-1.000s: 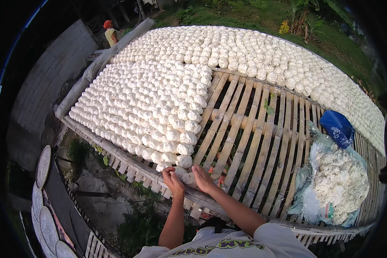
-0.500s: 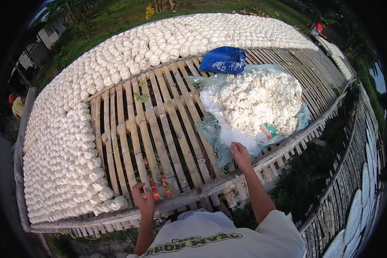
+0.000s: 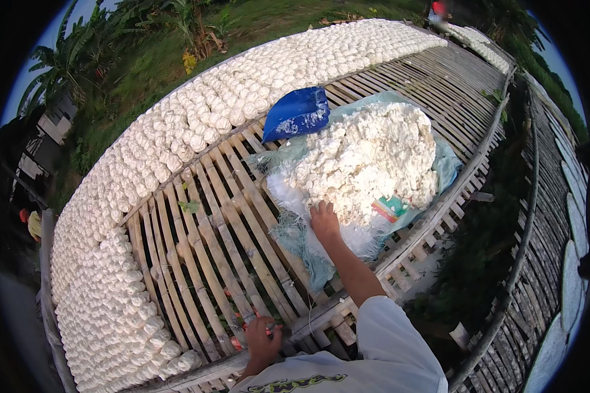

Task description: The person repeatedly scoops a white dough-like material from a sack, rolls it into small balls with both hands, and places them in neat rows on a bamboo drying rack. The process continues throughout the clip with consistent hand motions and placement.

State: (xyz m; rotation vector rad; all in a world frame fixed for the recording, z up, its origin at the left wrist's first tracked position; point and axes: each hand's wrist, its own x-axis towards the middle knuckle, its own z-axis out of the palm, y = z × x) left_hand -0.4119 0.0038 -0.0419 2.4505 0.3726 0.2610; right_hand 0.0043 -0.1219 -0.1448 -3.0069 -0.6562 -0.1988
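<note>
My right hand [image 3: 325, 224] reaches forward onto the near left edge of a heap of white, crumbly, dough-like stuff [image 3: 373, 154]. Its fingers are apart and touch the crumbs. The heap lies on spread woven sacks [image 3: 295, 236], pale green and white. Lower down, my left hand [image 3: 262, 339] hovers at the rack's near rail, fingers loosely bent with a gap at the thumb; I see nothing held in it. Beyond the heap's left side rests a blue scoop [image 3: 298, 114], dusted white inside.
Rows of white rounded lumps [image 3: 157, 147] cover the far and left parts of the bamboo slat rack [image 3: 223, 216]. A second rack with pale flat sheets [image 3: 573, 262] runs along the right. People [image 3: 437, 12] stand far off; banana plants [image 3: 187, 29] grow behind.
My right hand has moved forward from the sack's near edge onto the heap. My left hand has bent its fingers more, and the view has swung to the right.
</note>
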